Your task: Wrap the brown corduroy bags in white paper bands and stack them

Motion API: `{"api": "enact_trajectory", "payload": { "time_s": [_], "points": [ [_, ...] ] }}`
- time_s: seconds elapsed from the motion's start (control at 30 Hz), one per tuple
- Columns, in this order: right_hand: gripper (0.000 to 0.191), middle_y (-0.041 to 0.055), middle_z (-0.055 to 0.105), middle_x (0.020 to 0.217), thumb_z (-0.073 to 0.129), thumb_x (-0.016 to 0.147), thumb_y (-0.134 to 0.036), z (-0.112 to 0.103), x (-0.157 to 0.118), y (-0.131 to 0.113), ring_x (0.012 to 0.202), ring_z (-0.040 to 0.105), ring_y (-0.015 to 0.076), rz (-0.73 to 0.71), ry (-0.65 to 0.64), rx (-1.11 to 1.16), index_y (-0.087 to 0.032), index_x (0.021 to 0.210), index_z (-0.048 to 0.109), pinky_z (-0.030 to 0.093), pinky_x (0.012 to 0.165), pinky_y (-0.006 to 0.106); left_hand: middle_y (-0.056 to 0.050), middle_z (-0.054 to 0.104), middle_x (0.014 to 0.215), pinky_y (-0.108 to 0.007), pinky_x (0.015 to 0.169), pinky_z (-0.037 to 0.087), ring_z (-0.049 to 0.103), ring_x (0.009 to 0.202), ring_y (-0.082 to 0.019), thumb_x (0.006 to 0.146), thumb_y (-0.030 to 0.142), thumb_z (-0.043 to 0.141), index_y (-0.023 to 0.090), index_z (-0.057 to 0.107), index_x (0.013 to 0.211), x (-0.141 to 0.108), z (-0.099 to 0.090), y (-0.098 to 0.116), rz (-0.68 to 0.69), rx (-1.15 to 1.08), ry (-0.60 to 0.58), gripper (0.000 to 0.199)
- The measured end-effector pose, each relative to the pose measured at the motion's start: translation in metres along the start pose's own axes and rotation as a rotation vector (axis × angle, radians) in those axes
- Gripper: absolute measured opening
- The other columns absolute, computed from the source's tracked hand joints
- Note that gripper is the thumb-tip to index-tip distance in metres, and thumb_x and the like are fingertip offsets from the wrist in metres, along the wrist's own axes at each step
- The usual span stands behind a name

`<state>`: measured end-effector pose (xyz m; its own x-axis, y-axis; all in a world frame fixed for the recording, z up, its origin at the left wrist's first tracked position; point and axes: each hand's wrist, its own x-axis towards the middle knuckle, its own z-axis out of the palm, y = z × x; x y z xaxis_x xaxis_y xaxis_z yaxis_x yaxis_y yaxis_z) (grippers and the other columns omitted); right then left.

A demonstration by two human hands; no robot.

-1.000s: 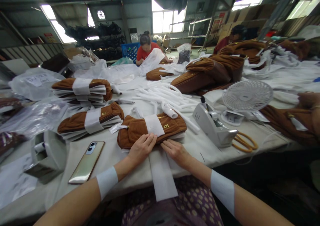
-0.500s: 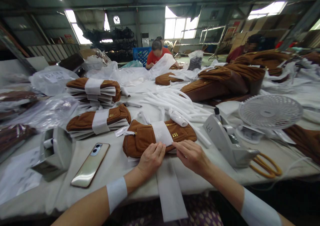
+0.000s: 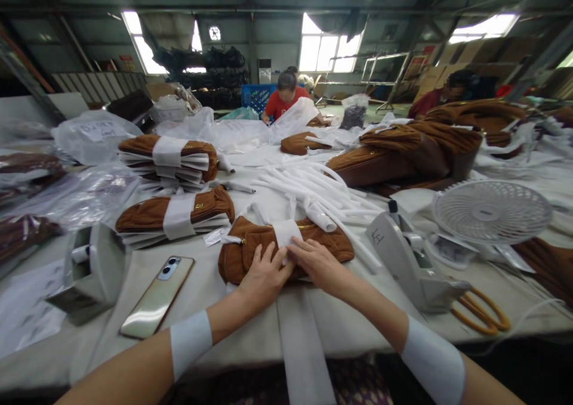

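A brown corduroy bag [image 3: 233,254] with gold zip fittings lies in front of me on the cloth-covered table. Around its middle runs a white paper band [image 3: 286,231], and a long white strip [image 3: 305,345] hangs from under it over the table edge. My left hand [image 3: 265,274] rests on the bag's front with fingers spread, its fingertips by the band. Flat across the band and the bag's right part lies my right hand [image 3: 320,266], fingers stretched out. Neither hand grips anything. The hands cover the bag's clasp and lower band.
Left are a phone [image 3: 157,297], a tape dispenser [image 3: 92,274] and banded brown bags [image 3: 143,214]. Right are another tape dispenser [image 3: 409,274], orange-handled scissors [image 3: 481,312] and a white fan [image 3: 492,211]. White tubes [image 3: 304,187] lie behind. A person in red [image 3: 286,101] sits opposite.
Both hands have moved up from the band's lower edge onto the bag's front. Their pinched fingers have opened and now lie flat. The view has shifted slightly.
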<state>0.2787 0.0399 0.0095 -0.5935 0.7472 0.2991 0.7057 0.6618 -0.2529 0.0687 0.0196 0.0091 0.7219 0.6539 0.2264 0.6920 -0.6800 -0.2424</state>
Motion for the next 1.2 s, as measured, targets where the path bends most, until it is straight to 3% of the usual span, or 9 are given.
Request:
{"api": "enact_trajectory", "payload": {
  "time_s": [0.13,0.27,0.43,0.57,0.67,0.9,1.0,1.07,1.2],
  "points": [
    [0.034,0.0161,0.062,0.127,0.051,0.086,0.0,0.008,0.004,0.0,0.106,0.062,0.0237,-0.012,0.044,-0.044,-0.012,0.116,0.061,0.051,0.093,0.04,-0.024,0.046,0.143,-0.057,0.105,0.041,0.045,0.133,-0.04,0.095,0.021,0.044,0.013,0.038,0.144,-0.002,0.012,0.004,-0.047,0.011,0.003,0.05],
    [0.019,0.0098,0.07,0.097,0.049,0.091,-0.005,0.013,0.006,-0.002,0.089,0.066,0.0217,0.101,0.18,-0.011,-0.015,0.099,0.063,0.053,0.083,0.033,-0.03,0.033,0.151,-0.054,0.109,0.038,0.033,0.142,-0.039,0.091,0.017,0.048,0.006,0.023,0.148,-0.003,0.021,0.004,-0.088,-0.054,0.042,0.064],
    [0.026,0.0065,0.073,0.092,0.039,0.102,-0.025,0.015,0.002,-0.007,0.082,0.07,0.0198,0.307,0.416,0.199,-0.018,0.105,0.064,0.052,0.074,0.028,-0.035,0.018,0.155,-0.049,0.109,0.039,0.017,0.147,-0.038,0.083,0.011,0.051,-0.002,0.003,0.15,-0.004,0.021,0.004,-0.15,-0.107,0.089,0.083],
    [0.031,0.0031,0.073,0.084,0.039,0.103,-0.036,0.014,-0.001,-0.009,0.076,0.071,0.019,0.412,0.506,0.336,-0.02,0.103,0.066,0.05,0.066,0.026,-0.031,0.032,0.151,-0.049,0.109,0.038,0.034,0.142,-0.036,0.085,0.011,0.048,0.001,0.024,0.149,-0.001,0.017,0.006,-0.149,-0.045,0.0,0.068],
    [0.032,0.0047,0.074,0.091,0.04,0.102,-0.036,0.015,-0.002,-0.009,0.08,0.07,0.0195,0.377,0.52,0.328,-0.02,0.101,0.068,0.05,0.07,0.027,-0.029,0.041,0.147,-0.052,0.103,0.041,0.043,0.136,-0.037,0.089,0.015,0.049,0.012,0.039,0.145,0.003,0.011,0.007,-0.124,0.001,-0.061,0.057],
    [0.027,0.006,0.073,0.092,0.044,0.102,-0.029,0.018,-0.01,-0.006,0.083,0.066,0.0172,0.142,0.522,0.236,-0.019,0.101,0.069,0.049,0.076,0.028,-0.028,0.045,0.144,-0.052,0.093,0.047,0.048,0.13,-0.038,0.089,0.018,0.053,0.018,0.042,0.144,0.01,0.0,0.005,-0.122,-0.039,-0.064,0.056],
    [0.024,0.0037,0.074,0.097,0.046,0.102,-0.024,0.019,-0.014,-0.01,0.082,0.064,0.0158,0.035,0.485,0.086,-0.02,0.094,0.068,0.043,0.082,0.033,-0.025,0.048,0.142,-0.054,0.096,0.046,0.047,0.131,-0.038,0.088,0.017,0.053,0.019,0.046,0.139,0.006,0.003,0.004,-0.111,-0.085,-0.012,0.051],
    [0.021,0.0025,0.074,0.104,0.049,0.101,-0.021,0.02,-0.018,-0.013,0.091,0.064,0.0167,0.001,0.48,0.012,-0.021,0.09,0.067,0.037,0.089,0.036,-0.024,0.047,0.143,-0.054,0.103,0.043,0.045,0.133,-0.036,0.085,0.015,0.057,0.015,0.049,0.135,0.0,0.008,0.003,-0.1,-0.151,0.05,0.051],
    [0.019,0.0029,0.073,0.111,0.05,0.1,-0.019,0.021,-0.026,-0.015,0.104,0.063,0.0179,-0.042,0.47,-0.003,-0.021,0.093,0.068,0.033,0.094,0.037,-0.024,0.035,0.152,-0.05,0.112,0.036,0.029,0.144,-0.032,0.082,0.013,0.059,0.009,0.05,0.13,-0.012,0.018,0.002,-0.121,-0.196,0.231,0.049]
  ]
}}
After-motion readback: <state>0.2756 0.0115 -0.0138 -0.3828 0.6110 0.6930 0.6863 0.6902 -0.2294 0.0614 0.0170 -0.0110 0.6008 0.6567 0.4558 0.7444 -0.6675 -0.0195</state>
